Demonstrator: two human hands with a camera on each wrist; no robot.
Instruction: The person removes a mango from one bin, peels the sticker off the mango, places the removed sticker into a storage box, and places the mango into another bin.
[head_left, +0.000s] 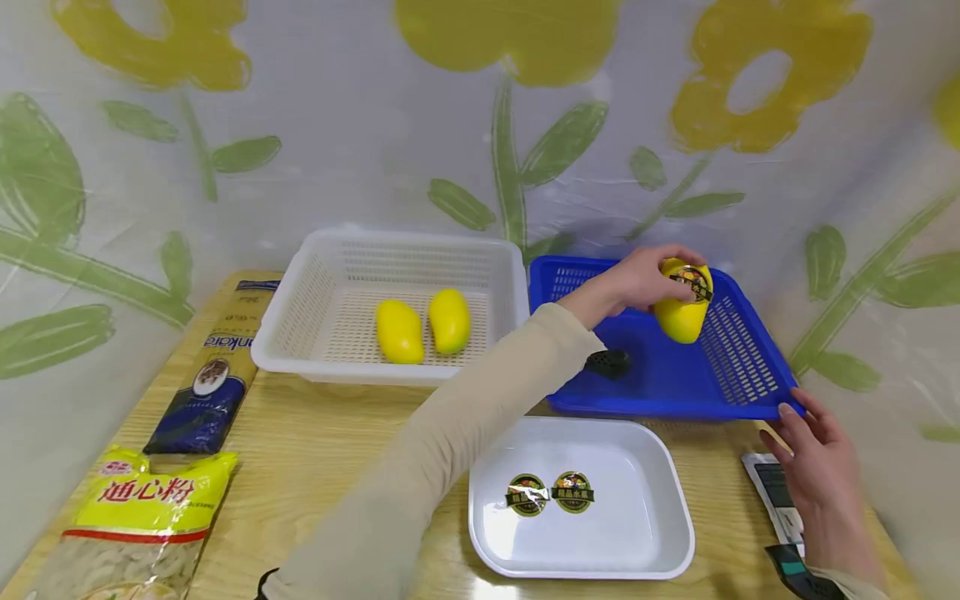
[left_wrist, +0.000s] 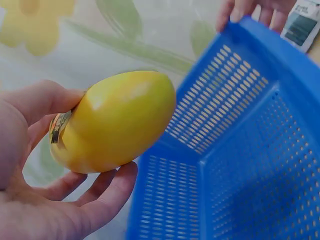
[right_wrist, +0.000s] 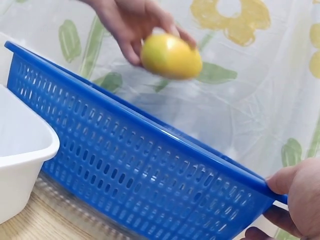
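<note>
My left hand holds a yellow mango above the blue basket, its fingers and thumb round the fruit. A round dark label shows on the mango's upper end, and in the left wrist view it lies by the thumb. My right hand pinches the basket's near right corner, thumb on top of the rim and fingers below, as the right wrist view shows. A dark, bumpy object lies inside the basket, partly hidden by the left sleeve.
Two mangoes lie in a white basket at the left. In front stands a white tray with two round labels. Pasta packets and a yellow-topped bag line the left edge. A dark-and-white packet lies beside the right hand.
</note>
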